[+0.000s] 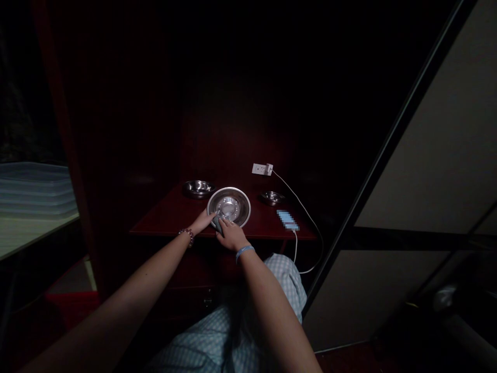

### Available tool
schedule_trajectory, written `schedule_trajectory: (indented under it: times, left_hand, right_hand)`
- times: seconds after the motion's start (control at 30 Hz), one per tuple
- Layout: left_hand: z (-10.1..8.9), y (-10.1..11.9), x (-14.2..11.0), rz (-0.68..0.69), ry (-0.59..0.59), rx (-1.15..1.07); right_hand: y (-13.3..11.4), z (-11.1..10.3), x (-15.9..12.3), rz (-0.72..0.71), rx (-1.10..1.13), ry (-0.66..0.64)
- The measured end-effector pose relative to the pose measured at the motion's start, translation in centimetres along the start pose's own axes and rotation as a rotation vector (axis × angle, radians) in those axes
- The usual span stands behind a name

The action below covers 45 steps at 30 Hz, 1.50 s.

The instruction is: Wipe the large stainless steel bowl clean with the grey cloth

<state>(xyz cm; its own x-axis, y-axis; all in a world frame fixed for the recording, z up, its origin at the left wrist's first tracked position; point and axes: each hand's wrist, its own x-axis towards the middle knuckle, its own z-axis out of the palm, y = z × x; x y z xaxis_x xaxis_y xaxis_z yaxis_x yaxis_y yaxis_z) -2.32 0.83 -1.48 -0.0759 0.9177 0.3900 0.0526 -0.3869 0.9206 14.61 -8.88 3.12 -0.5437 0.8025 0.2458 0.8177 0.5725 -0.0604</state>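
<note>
Head camera, sole view: your forearms reach forward over your lap to the near edge of a dark red wooden cabinet top [163, 220]. A stainless steel bowl [231, 203] sits at that edge, tilted up with its inside facing you. Your left hand [202, 221] is partly closed, its fingers curled against the near left rim of the bowl, holding it. Your right hand [232, 235] is curled over a grey-blue cloth [216, 224], which it has hold of and presses against the inside of the bowl at the near rim. The two hands nearly meet at the cloth. A beaded bracelet [187, 234] circles your left wrist, and a blue wristband [244, 252] circles your right.

Also on the cabinet top, you have a second steel bowl [199, 188] behind and to the left, and a smaller steel bowl [272, 197] to the right. Just right of that lies a phone [288, 219] with its screen pixelated. A white cable [310, 223] runs from the phone, looping below the cabinet edge and up to a white wall socket with charger [262, 169]. Your checked trousers [285, 277] fill the foreground. To the left, stacked clear plastic containers [34, 189] stand on a pale table [23, 235]. A sliding panel door [427, 155] stands to the right
</note>
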Motion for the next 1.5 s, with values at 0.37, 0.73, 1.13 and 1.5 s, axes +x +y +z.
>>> schedule_trajectory:
  times: [0.37,0.73,1.13,1.5]
  left_hand:
    - [0.0,0.5,-0.2,0.04,-0.016,0.02]
    - [0.0,1.1,-0.3,-0.023,0.009,0.03]
    - [0.2,1.5,-0.6,-0.017,-0.009,0.014]
    - [0.0,1.2,-0.3,0.002,-0.004,-0.017]
  right_hand:
    - [0.1,0.0,-0.1,0.002,0.005,-0.005]
    - [0.0,0.0,-0.1,0.004,0.003,-0.001]
    - [0.1,-0.3,0.1,0.054,0.056,-0.004]
    - [0.5,-0.1,0.3,0.053,0.025,-0.042]
